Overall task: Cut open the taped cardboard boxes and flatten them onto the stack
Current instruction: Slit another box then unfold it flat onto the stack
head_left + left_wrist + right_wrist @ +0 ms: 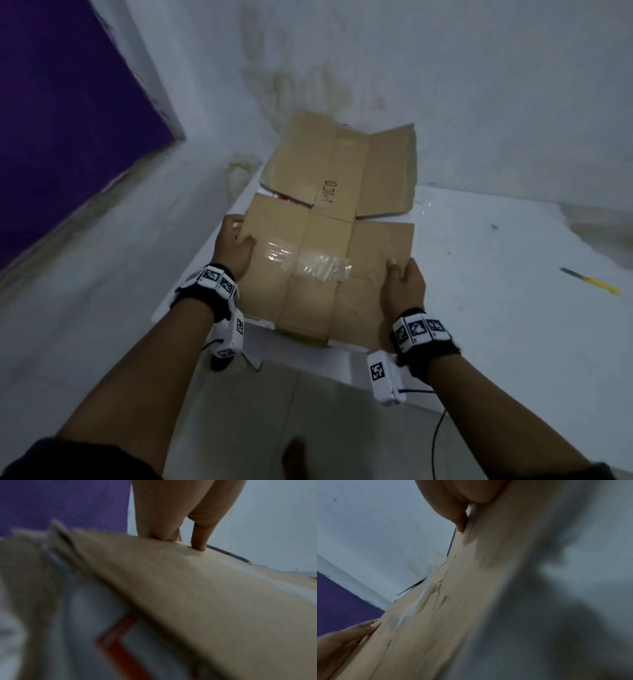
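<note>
1. Cardboard box [329, 246], already cut open and flattened, lies in the head view on a white desk [479, 274] against the wall, its long axis running away from the person. Crumpled clear tape [308, 263] crosses its middle. White sheets show under its near edge, so it seems to sit on the stack. The left hand [236, 243] holds the left edge, thumb on top, and the right hand [404, 284] holds the right edge the same way; both look equally near. A yellow-handled cutter [592, 281] lies well apart on the right.

2. Left wrist view: the fingers [199, 543] of the left hand are together and press down on the top face of the box [205, 595] near its edge. Blurred white material with a red mark [120, 649] lies below.

3. Right wrist view: the right thumb [462, 520] presses the box [445, 608] at its edge; I cannot tell how the other fingers lie. The left hand's fingers [368, 626] touch the far edge.

4. Judgement: the sheet lies between the hands, so squaring it on the stack needs an even push from both sides.
</note>
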